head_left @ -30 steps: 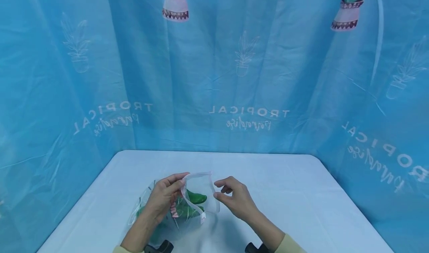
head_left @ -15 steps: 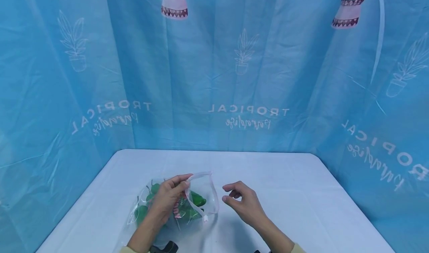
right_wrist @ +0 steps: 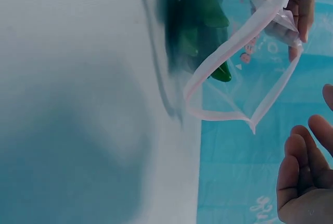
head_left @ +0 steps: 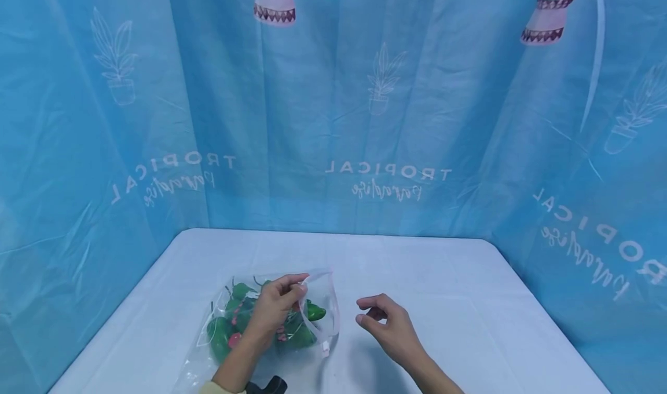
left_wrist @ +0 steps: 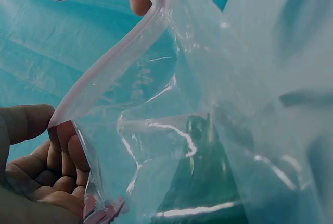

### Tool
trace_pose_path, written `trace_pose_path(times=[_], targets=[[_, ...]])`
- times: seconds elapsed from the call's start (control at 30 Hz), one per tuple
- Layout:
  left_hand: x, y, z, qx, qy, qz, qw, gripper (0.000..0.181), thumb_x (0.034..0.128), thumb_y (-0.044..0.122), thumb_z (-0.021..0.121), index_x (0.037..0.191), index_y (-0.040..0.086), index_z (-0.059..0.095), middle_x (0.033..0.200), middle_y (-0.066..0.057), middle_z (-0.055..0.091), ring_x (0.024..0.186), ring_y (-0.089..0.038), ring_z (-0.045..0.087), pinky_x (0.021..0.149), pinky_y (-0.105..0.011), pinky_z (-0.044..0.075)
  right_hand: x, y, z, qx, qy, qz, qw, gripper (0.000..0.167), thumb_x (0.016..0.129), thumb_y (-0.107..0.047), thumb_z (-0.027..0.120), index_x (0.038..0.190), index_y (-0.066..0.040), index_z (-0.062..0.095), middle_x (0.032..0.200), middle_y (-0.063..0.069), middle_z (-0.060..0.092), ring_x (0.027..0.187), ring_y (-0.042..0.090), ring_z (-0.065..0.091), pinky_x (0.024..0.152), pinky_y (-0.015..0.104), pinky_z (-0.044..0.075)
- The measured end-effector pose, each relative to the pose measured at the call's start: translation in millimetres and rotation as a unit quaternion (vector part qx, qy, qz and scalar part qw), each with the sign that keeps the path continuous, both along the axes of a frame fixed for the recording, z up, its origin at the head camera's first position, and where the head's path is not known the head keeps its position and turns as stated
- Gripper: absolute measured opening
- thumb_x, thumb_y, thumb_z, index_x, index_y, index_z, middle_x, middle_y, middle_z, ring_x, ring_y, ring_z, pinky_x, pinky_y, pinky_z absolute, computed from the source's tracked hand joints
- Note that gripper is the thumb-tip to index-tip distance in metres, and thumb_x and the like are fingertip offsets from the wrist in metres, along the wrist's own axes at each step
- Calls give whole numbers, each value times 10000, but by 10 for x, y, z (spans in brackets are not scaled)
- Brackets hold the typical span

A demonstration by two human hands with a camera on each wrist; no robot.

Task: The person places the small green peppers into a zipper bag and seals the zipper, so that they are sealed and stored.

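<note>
A clear zip bag (head_left: pixel 335 318) lies on the table with its mouth spread wide and facing right. Through the film show green peppers (head_left: pixel 315 311) near the mouth and rounder green items (head_left: pixel 220 328) with thin stems farther left. My left hand (head_left: pixel 276 308) pinches the upper rim of the mouth between thumb and fingers; the pinch shows in the left wrist view. A whitish slider (head_left: pixel 326 347) sits at the rim's lower corner. My right hand (head_left: pixel 389 329) hovers right of the mouth, fingers loosely bent, touching nothing. In the right wrist view the pink-edged rim gapes open.
The white table (head_left: pixel 469 313) extends to the right and behind the bag. A blue printed curtain (head_left: pixel 333 121) hangs round the back and sides. A black wrist device (head_left: pixel 268 386) shows by the left forearm, near the bag's lower edge.
My right hand has drawn back to the right and downward, away from the bag's mouth. My left hand, still pinching the rim, has shifted slightly right. More of the green contents show.
</note>
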State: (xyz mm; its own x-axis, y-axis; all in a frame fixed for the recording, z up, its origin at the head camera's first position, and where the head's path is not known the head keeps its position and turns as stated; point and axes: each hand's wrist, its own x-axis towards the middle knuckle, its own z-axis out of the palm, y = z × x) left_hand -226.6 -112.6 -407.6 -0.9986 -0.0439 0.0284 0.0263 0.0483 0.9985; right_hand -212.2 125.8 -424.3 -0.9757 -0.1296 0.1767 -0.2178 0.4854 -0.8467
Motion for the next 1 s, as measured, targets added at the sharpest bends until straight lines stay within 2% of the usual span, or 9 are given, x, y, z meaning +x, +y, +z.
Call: trace_pose_path(times=[0.13, 0.23, 0.37, 0.5, 0.73, 0.83, 1.0], targets=[[-31, 56, -31, -232, 40, 22, 9997, 279, 888, 128, 619, 1158, 63, 642, 855, -38, 587, 699, -121, 512, 600, -212, 470, 24, 47, -49, -12, -85, -58, 9999, 244, 804, -246, 709, 1037, -188, 670, 1020, 6, 660, 822, 94, 566, 678, 218, 466], [-42, 98, -56, -560, 233, -29, 9982, 278, 892, 126, 615, 1161, 60, 638, 832, -23, 564, 671, -103, 477, 555, -198, 429, 49, 76, -95, -50, -121, -83, 9999, 239, 801, -248, 711, 1028, -185, 673, 1021, 26, 664, 804, 75, 567, 675, 221, 463], [-54, 153, -94, -1017, 535, -84, 9933, 270, 896, 130, 613, 1155, 62, 644, 791, -30, 554, 601, -86, 429, 495, -195, 370, 76, 110, -157, -137, -159, -87, 9997, 254, 803, -246, 712, 1036, -153, 674, 1013, 28, 667, 788, 60, 572, 677, 223, 468], [-66, 195, -144, -1345, 566, -109, 9892, 270, 897, 151, 611, 1153, 71, 647, 772, -26, 550, 578, -85, 423, 476, -198, 362, 104, 142, -217, -133, -253, -40, 9996, 268, 815, -254, 702, 1052, -132, 668, 1021, 26, 666, 788, 49, 574, 677, 220, 468], [-77, 237, -195, -1736, 787, -421, 9808, 295, 900, 118, 586, 1173, 11, 625, 677, 0, 480, 521, -56, 371, 443, -199, 322, 159, 157, -276, -168, -275, 104, 9994, 265, 833, -246, 686, 1061, -114, 660, 1036, 65, 665, 787, 29, 577, 705, 225, 469], [-84, 258, -206, -1880, 746, -511, 9780, 292, 903, 113, 573, 1173, 14, 623, 656, 12, 467, 501, -51, 349, 435, -195, 307, 175, 160, -301, -155, -276, 165, 9994, 273, 836, -244, 683, 1064, -97, 659, 1033, 68, 664, 782, 22, 573, 703, 214, 464], [-95, 300, -228, -2161, 683, -541, 9725, 314, 878, 100, 569, 1172, 3, 620, 715, 3, 525, 537, -63, 391, 449, -198, 334, 196, 167, -332, -87, -311, 214, 9992, 260, 843, -248, 681, 1064, -113, 658, 1029, 67, 669, 769, 9, 561, 692, 197, 459]])
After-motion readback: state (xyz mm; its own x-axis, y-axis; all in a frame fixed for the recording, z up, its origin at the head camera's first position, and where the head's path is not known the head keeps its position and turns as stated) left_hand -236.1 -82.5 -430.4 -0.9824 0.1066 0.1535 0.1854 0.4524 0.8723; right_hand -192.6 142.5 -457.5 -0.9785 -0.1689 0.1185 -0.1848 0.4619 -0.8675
